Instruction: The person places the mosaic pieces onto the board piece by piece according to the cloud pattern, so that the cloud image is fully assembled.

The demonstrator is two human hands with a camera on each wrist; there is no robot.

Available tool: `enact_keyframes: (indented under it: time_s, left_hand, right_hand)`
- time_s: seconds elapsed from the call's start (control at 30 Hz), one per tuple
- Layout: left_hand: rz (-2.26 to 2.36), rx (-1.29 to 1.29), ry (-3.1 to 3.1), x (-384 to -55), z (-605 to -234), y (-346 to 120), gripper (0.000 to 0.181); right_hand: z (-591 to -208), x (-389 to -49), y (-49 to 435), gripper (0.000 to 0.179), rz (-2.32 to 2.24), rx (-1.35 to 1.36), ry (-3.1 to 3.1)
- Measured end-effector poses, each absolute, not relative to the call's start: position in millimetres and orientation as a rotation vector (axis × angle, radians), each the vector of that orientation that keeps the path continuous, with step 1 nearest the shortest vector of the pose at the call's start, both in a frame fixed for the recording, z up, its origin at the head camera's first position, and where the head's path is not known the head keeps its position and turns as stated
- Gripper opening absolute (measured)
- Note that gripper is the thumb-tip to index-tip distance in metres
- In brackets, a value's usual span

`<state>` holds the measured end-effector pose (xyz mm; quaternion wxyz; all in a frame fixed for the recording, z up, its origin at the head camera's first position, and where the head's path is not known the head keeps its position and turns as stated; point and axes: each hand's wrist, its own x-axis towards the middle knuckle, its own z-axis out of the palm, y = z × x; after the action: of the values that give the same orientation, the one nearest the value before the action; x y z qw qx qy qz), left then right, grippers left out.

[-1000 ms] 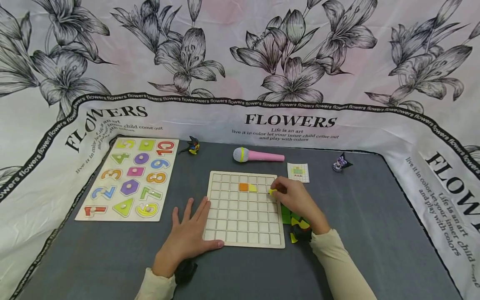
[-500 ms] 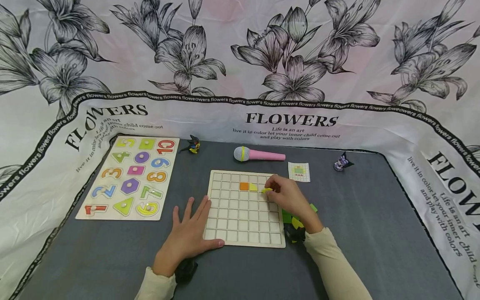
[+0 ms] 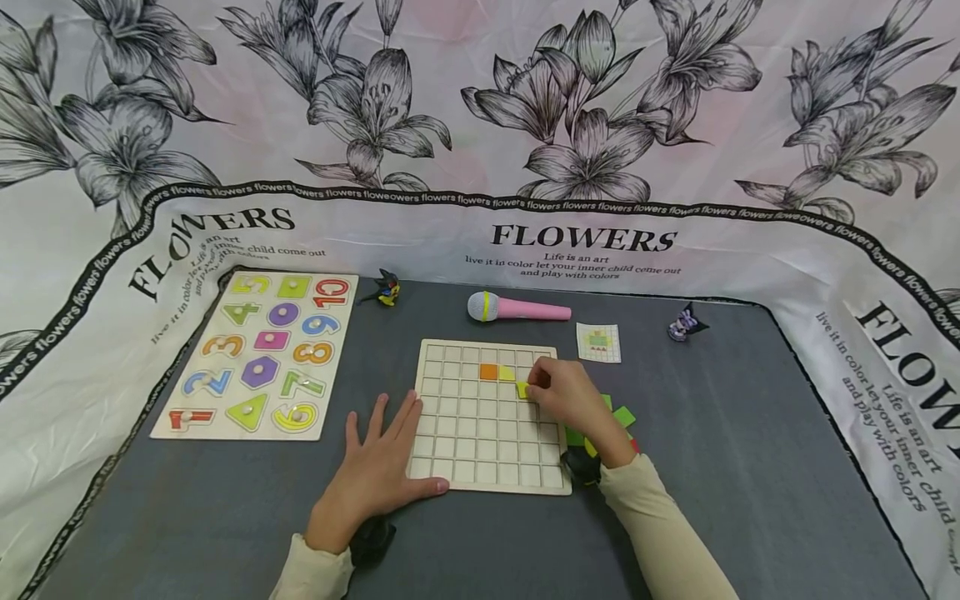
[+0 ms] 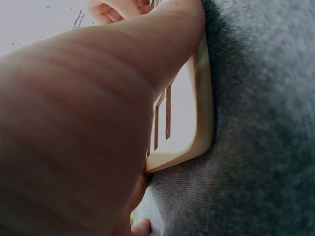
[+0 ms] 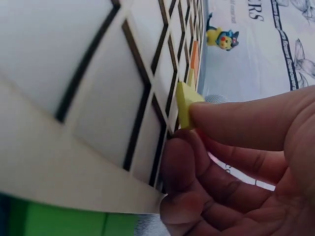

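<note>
Your right hand (image 3: 567,396) pinches a yellow square tile (image 5: 184,104) at the pale wooden grid board (image 3: 465,429), left hand (image 3: 377,471) spread, apparently mid-placement, next calling for squaring-up.

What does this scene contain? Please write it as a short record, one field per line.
Left hand: spread, resting at the near left corner of the grid board
Right hand: pinching a tilted yellow tile
Tiles on grid: orange tile, another yellow tile, side by side
Right of grid: green tiles, partly hidden
Left of grid: number puzzle
Beyond grid: pink microphone, pattern card
</note>
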<state>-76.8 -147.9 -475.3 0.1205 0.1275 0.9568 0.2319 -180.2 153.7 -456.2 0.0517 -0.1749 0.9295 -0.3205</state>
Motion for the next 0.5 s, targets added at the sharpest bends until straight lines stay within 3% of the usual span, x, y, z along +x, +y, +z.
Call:
enact_keyframes:
  time_s: [0.5]
  left_hand:
    - [0.701,0.361,2.782,-76.5,-475.2,-148.1,0.121]
  right_hand:
    - [-455.1,-180.4,150.5,0.008,-0.922,-0.553,2.844]
